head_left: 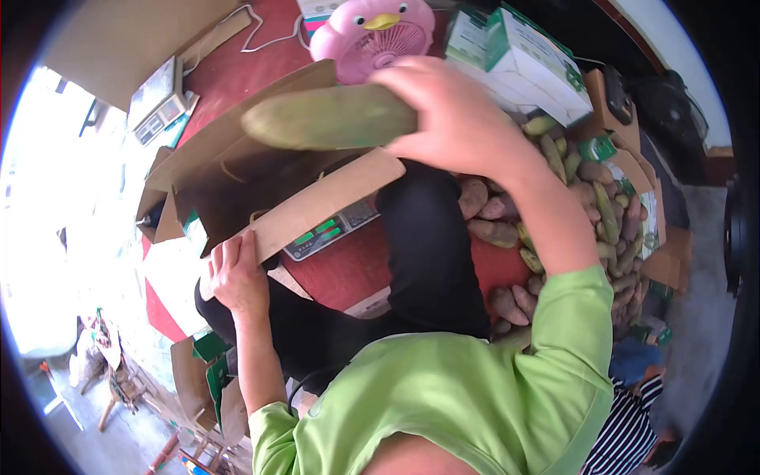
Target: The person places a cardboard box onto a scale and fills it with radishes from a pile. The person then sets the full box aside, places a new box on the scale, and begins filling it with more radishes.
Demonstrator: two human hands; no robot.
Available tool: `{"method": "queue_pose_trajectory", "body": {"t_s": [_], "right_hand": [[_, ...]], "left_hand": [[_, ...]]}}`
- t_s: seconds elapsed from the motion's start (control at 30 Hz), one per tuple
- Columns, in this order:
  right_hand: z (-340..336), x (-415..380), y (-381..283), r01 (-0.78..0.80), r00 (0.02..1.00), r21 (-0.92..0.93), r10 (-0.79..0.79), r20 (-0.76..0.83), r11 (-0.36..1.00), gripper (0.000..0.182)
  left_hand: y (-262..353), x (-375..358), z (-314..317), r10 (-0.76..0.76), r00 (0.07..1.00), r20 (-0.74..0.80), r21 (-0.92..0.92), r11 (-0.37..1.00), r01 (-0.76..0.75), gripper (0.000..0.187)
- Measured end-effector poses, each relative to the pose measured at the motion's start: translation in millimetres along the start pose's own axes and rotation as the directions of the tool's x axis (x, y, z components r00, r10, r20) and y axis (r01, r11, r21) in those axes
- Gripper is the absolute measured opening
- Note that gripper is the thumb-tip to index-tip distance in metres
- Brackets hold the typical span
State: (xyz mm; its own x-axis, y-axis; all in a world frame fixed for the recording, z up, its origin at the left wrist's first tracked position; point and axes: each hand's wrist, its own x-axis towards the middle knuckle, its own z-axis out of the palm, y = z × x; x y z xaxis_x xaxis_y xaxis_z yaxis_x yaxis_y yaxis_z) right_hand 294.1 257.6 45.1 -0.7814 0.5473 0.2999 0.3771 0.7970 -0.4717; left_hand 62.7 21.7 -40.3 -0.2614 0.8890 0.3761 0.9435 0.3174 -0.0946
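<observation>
My right hand (459,119) is closed around one end of a thick green cucumber (328,117), blurred by motion. It is held lengthwise above an open cardboard box (229,170). The fingers of my left hand (237,273) are wrapped over the near flap (332,202) of that box, at its left end. The box's inside is dark, and its bottom cannot be made out. Under the near flap, a scale (332,231) shows green lit displays, partly covered by the box.
Sweet potatoes (495,232) and green cucumbers (608,214) are heaped on the right. A pink fan (376,39) and a white-and-green carton (538,67) stand at the back. Another scale (158,99) sits back left. A person's striped garment (625,427) shows at lower right.
</observation>
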Motion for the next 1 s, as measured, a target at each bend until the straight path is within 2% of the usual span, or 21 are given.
{"method": "queue_pose_trajectory", "body": {"t_s": [0.03,0.07,0.17,0.27,0.33,0.37,0.43,0.47,0.53,0.57,0.6,0.63,0.67,0.73,0.8,0.87,0.9,0.93,0.97,1.0], "right_hand": [[15,14,-5,0.062,0.997,-0.048,-0.06,0.049,0.997,0.051],[27,27,-17,0.061,0.991,-0.084,-0.05,0.124,0.995,0.049],[82,57,-37,0.179,0.961,-0.231,-0.119,0.25,0.956,0.026],[128,76,-46,0.257,0.908,-0.285,-0.129,0.398,0.923,0.026],[159,90,-49,0.257,0.852,-0.341,-0.046,0.522,0.904,0.029],[168,90,-48,0.239,0.858,-0.355,-0.025,0.514,0.904,0.029],[172,83,-45,0.174,0.923,-0.416,-0.001,0.384,0.893,0.027],[170,84,-41,0.158,0.925,-0.423,0.016,0.38,0.892,0.027],[149,86,-40,0.083,0.947,-0.281,0.011,0.32,0.956,0.026],[150,87,-36,0.026,0.99,-0.205,0.003,0.143,0.978,0.024],[137,82,-31,0.009,0.99,-0.209,0.021,0.139,0.978,0.024],[116,75,-26,-0.045,0.999,-0.095,0.047,0.018,0.994,0.024],[98,64,-19,-0.081,0.991,0.024,0.083,-0.102,0.996,0.023],[83,30,9,0.009,0.878,0.245,0.11,-0.466,0.969,0.023],[58,-15,36,-0.129,0.84,0.348,0.289,-0.46,0.929,0.024],[56,-67,64,-0.354,0.716,0.451,0.548,-0.433,0.819,0.023],[72,-95,95,-0.37,0.684,0.432,0.556,-0.473,0.823,0.019],[85,-127,118,-0.447,0.64,0.45,0.628,-0.442,0.773,0.018],[91,-162,132,-0.56,0.603,0.441,0.71,-0.364,0.701,0.018],[98,-197,142,-0.713,0.528,0.356,0.797,-0.293,0.604,0.018]], "left_hand": [[-1,-1,2,0.0,1.0,0.006,0.007,1.0,0.0,0.027],[-4,-3,5,0.007,1.0,0.012,0.004,1.0,-0.007,0.028],[-5,-4,3,0.025,0.999,0.039,-0.008,1.0,-0.025,0.035],[-4,-5,7,-0.013,0.999,0.044,-0.029,0.999,0.014,0.035],[-4,-4,6,0.014,0.999,0.032,-0.036,0.999,-0.013,0.034],[-4,-4,6,0.012,1.0,0.026,-0.02,1.0,-0.012,0.033],[-5,-4,6,0.007,0.999,0.039,-0.02,1.0,-0.006,0.033],[-5,-4,6,-0.014,0.998,0.055,-0.008,1.0,0.015,0.033],[-7,-6,9,0.009,0.999,0.049,-0.024,1.0,-0.008,0.033],[-6,-7,8,-0.022,0.998,0.053,-0.005,1.0,0.022,0.033],[-5,-6,7,-0.053,0.997,0.055,0.015,0.999,0.052,0.033],[-3,-5,7,-0.12,0.987,0.104,0.008,0.993,0.12,0.032],[-1,-3,6,-0.109,0.989,0.104,0.001,0.994,0.109,0.032],[1,-2,5,-0.044,0.998,0.052,0.026,0.999,0.043,0.032],[-3,-3,8,-0.028,0.998,0.059,0.016,1.0,0.027,0.033],[-5,-4,11,-0.046,0.997,0.069,0.025,0.999,0.044,0.033],[-5,-4,11,-0.042,0.997,0.072,0.029,0.999,0.04,0.033],[-5,-4,11,-0.047,0.996,0.072,0.04,0.998,0.044,0.033],[-4,-4,11,-0.052,0.996,0.072,0.053,0.997,0.048,0.032],[-5,-4,12,-0.05,0.996,0.076,0.059,0.997,0.045,0.032]]}}
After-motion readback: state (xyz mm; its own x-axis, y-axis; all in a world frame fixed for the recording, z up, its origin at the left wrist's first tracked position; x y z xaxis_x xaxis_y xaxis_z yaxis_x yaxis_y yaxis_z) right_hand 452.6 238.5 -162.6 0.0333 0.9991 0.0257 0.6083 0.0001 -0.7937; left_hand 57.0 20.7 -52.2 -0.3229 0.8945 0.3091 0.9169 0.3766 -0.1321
